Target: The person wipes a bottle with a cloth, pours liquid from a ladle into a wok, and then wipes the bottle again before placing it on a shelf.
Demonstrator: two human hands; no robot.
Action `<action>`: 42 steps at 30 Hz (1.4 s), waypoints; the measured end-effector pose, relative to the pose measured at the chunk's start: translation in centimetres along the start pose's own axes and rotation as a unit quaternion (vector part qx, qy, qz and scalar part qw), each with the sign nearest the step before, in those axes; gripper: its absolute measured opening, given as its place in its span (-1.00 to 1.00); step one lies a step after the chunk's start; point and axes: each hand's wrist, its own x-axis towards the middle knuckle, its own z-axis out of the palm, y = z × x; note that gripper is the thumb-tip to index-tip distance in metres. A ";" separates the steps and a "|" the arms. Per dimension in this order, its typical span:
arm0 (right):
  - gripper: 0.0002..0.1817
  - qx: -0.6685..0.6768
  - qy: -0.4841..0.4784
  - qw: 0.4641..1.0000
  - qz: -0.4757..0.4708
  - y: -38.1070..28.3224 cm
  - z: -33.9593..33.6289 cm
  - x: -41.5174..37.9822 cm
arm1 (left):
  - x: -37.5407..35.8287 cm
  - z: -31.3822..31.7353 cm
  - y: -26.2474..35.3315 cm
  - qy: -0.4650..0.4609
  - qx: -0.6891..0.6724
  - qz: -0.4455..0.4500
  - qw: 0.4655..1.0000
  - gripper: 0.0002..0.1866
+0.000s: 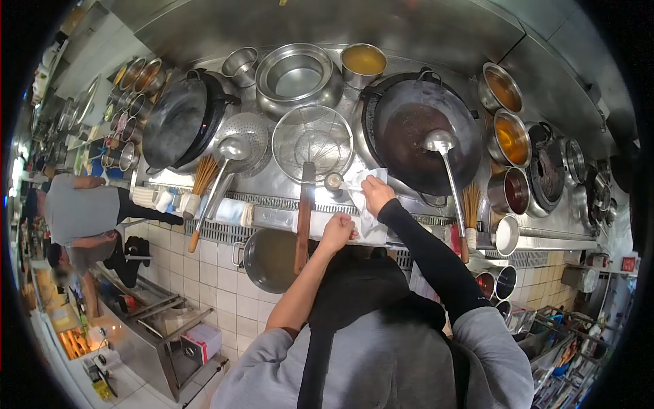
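My right hand (376,195) is closed on a white cloth (366,219), thin and crumpled, at the front edge of the stove. Just left of it stands a small metal cup (333,183). My left hand (338,232) is curled closed near the same edge, beside the cloth; its palm side is hidden. To its left lies the wooden handle (303,232) of a wire strainer (312,140). Right of my right hand, a ladle (439,142) rests over a wok (426,129) holding dark liquid.
A second wok (176,123) and a perforated skimmer (246,140) with another ladle (234,148) sit left. Behind are a large pot (271,102) and a pot of yellow liquid (364,60). Bamboo brushes (204,176) stand along the front. Another person (78,208) is far left.
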 end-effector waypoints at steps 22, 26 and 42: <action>-0.60 -0.067 -0.143 0.987 0.021 0.5 -0.2 0.7 | 0.6 0.7 -1.7 -0.014 0.016 0.016 1.000 -0.75; -0.70 -0.068 -0.144 0.987 0.013 -0.1 -0.2 0.6 | 1.1 0.7 -2.1 -0.009 0.028 0.010 1.000 -0.76; -0.65 0.176 0.242 0.921 0.250 -0.8 -12.0 2.2 | 1.3 0.4 -2.2 -0.006 0.028 -0.003 1.000 -0.75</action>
